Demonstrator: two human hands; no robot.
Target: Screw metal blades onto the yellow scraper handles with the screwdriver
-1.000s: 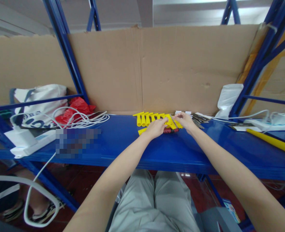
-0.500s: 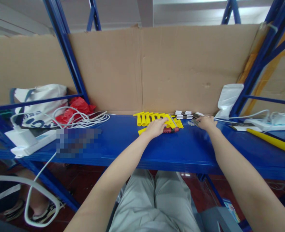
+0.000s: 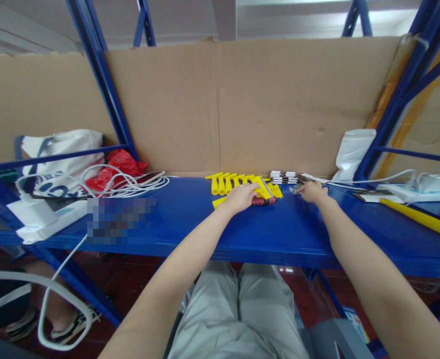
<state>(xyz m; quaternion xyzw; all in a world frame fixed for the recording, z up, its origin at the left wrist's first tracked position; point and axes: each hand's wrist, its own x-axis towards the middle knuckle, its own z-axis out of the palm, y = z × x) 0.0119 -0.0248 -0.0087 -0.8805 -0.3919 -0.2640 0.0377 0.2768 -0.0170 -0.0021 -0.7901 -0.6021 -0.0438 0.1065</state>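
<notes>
My left hand (image 3: 241,197) is closed on a yellow plastic scraper (image 3: 263,188) with a pale strip along its edge. Just in front of that scraper lies a tool with a red handle (image 3: 265,201), partly hidden by the hand. Behind them stands a row of similar yellow scrapers (image 3: 221,184). With its fingertips down at a small pile of metal screws (image 3: 293,190), my right hand (image 3: 312,192) has its fingers drawn together. Whatever may be between them is too small to make out. Beside it are stacks of black-and-white strips (image 3: 282,177).
A cardboard wall (image 3: 272,109) closes off the back of the blue shelf (image 3: 190,214). Coiled white cables (image 3: 145,184), a red bag (image 3: 124,167) and a power strip (image 3: 55,222) are at left. A long yellow piece (image 3: 419,218) and white pouch (image 3: 354,154) are at right.
My right hand has shifted slightly left and toward me, its fingertips now at the small screws. My left hand has stayed in place on the yellow scraper.
</notes>
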